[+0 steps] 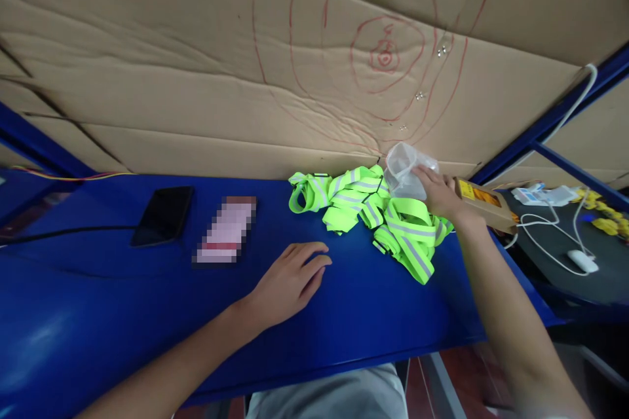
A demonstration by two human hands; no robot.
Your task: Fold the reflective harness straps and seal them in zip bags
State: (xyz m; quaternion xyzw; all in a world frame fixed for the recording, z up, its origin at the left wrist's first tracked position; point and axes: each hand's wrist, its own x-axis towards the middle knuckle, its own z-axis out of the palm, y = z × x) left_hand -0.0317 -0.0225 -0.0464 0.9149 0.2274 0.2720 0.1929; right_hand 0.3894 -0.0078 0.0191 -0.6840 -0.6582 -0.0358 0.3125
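Note:
My left hand point(289, 278) rests over the blue tabletop left of centre, its fingers loosely curved and apart, with nothing in it. Farther right, my right hand point(439, 195) reaches to the back of the table and has its fingers on a crumpled clear plastic bag point(405, 173). Its thumb is largely hidden. In front of the bag and to its left lies a heap of neon-yellow reflective straps point(356, 193) with grey stripes and black buckles. One larger bundle of the straps point(415, 236) sits just below my right hand.
A black phone point(163, 215) with a cable and a phone with a blurred screen point(227, 230) lie at left. By my right wrist is an open cardboard box point(486, 203) with orange contents. Cardboard point(196, 78) backs the table; a dark side table point(550, 242) holds cables.

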